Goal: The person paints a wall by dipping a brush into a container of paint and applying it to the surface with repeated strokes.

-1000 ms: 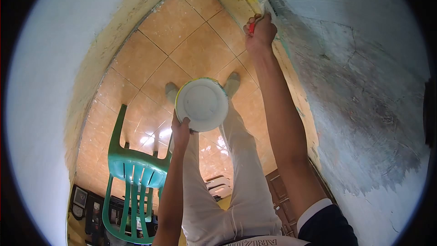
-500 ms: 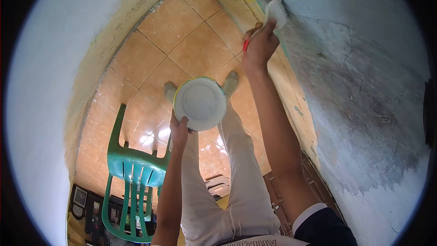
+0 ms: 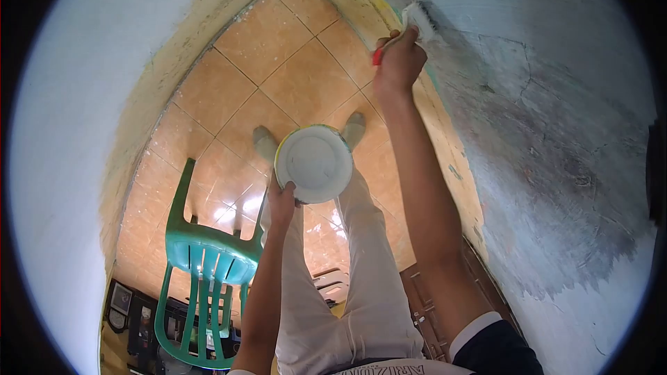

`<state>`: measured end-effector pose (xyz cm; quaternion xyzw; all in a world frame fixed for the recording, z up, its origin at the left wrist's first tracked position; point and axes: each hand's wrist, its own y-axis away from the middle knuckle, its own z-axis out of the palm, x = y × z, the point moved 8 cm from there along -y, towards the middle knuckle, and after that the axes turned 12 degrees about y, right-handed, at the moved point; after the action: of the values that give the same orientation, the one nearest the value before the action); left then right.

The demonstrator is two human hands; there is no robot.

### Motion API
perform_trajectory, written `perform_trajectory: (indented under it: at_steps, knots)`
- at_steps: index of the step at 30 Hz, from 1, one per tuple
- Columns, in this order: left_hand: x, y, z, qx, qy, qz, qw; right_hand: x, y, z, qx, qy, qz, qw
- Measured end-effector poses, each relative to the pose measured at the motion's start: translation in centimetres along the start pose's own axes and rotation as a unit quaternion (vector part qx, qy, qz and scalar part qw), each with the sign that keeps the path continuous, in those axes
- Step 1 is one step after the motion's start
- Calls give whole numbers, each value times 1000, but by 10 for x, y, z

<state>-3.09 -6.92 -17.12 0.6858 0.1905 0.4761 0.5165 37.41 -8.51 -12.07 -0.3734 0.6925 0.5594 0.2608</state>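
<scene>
**Patchy wall (image 3: 556, 160), bucket (image 3: 342, 173) and brush (image 3: 419, 23)**

The wall fills the right of my view, grey and white above a cream lower band. Below I see the orange-tiled floor (image 3: 299, 73). A green chair (image 3: 208, 250) stands on it, to the left. The bucket is held above the floor, between chair and wall, with white inside and yellow along its rim. I see the left hand (image 3: 282, 201) gripping its near side, thumb over the rim. The right hand (image 3: 403, 62) is closed around the brush, up by the wall; whether the bristles touch, I cannot tell.
</scene>
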Motion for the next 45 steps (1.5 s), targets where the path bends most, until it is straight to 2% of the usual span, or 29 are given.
perform_trajectory:
  at_steps: [1, 3, 5, 8, 12, 15, 18, 21, 25, 27, 31, 33, 38, 40, 41, 44, 45]
  knots:
    - [6, 1, 0, 7, -1, 22, 1000, -13, 13, 3, 15, 57, -62, 996]
    - [11, 0, 0, 6, -1, 15, 1000, -16, 29, 10, 12, 67, -81, 994]
    - [16, -1, -1, 5, 0, 9, 1000, -20, 34, 5, 74, 119, -159, 977]
    - [21, -3, -3, -4, 11, 0, 1000, 3, 10, 6, 100, 138, -120, 978]
    - [22, -11, -12, -10, 3, 5, 1000, 18, -17, 13, 107, 176, -163, 965]
    - [17, -13, -22, -10, -3, -4, 1000, 33, -13, 18, 102, 156, -125, 975]
    - [19, -13, -26, -11, -12, -4, 1000, 57, -12, 24, 45, 122, -3, 992]
    - [20, -11, -33, -9, -16, 1, 1000, 44, -10, 15, 98, 59, -20, 993]
    - [22, -13, -38, -12, -26, -3, 1000, 8, 18, 2, 100, 81, -73, 989]
    - [24, -15, -38, -15, -24, 0, 1000, -1, 30, 4, 102, 82, -164, 978]
    - [24, -20, -40, -28, -36, 3, 999, 25, -6, 10, 126, 124, -97, 979]
    - [25, -21, -40, -26, -42, 2, 999, 51, -20, 21, 82, 111, 13, 990]
    - [26, -22, -40, -29, -48, 7, 998, 44, -17, 25, 37, 114, 30, 992]
    - [27, -23, -37, -35, -48, 7, 998, 13, 6, 16, 67, 109, -30, 991]
    - [26, -23, -35, -36, -47, 6, 998, 11, 15, 15, 67, 111, -31, 991]
    - [26, -26, -31, -33, -37, 8, 999, -14, 33, 9, 141, 115, -183, 966]
    - [25, -27, -30, -33, -38, 8, 999, -11, 29, 8, 140, 114, -182, 967]
